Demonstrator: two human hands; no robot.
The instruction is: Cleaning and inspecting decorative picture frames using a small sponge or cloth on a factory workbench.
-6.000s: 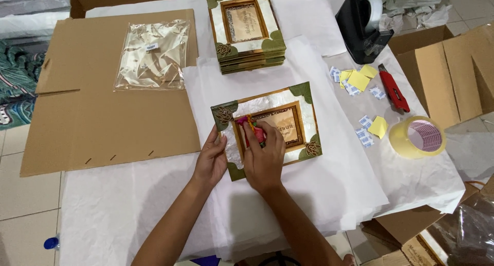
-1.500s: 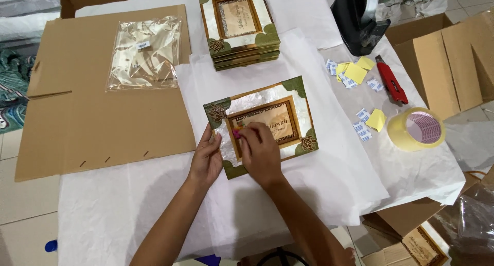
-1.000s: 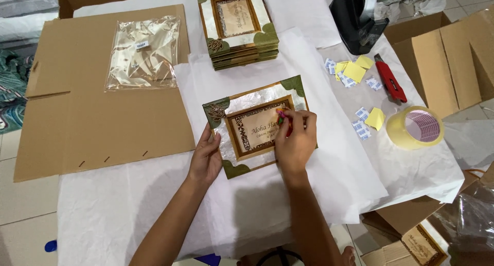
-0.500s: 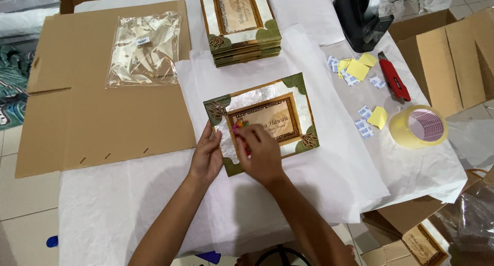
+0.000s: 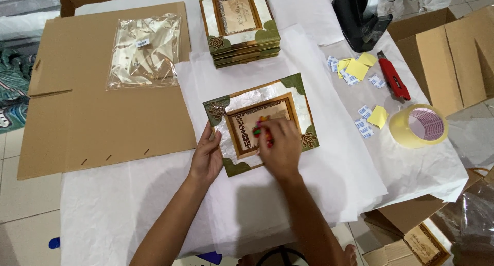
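Right hand [image 5: 280, 147] is closed around a small red-and-yellow thing [image 5: 262, 128] I can't identify — blurred, mid-stroke — pressed onto the brown centre panel of the rectangular wooden picture frame with pearly shell border and green corner pieces [image 5: 261, 123]. Half a second ago this hand sat at the panel's left edge; a second ago it was out at the right edge. So it's sweeping back and forth across the panel, now about mid-panel. Reads as rubbing or wiping the face, still in progress.

Left hand [image 5: 207, 159] lies flat, fingers together, pinning the frame's lower-left side. It hasn't moved across these frames, and the frame hasn't shifted either — the hold works.

Frame lies flat on crumpled white tissue paper [image 5: 329, 194] spread over the tabletop. Just beyond it: a stack of matching frames [image 5: 239, 25]. Left of those, a clear plastic bag [image 5: 144, 50] on a flat sheet of brown cardboard [image 5: 103, 116].

To the right, well apart from the frame: scattered yellow and blue-white paper squares [image 5: 357, 70], a red utility knife [image 5: 394, 80], a roll of clear packing tape [image 5: 418, 126], a black tape dispenser [image 5: 357, 16]. None touched.
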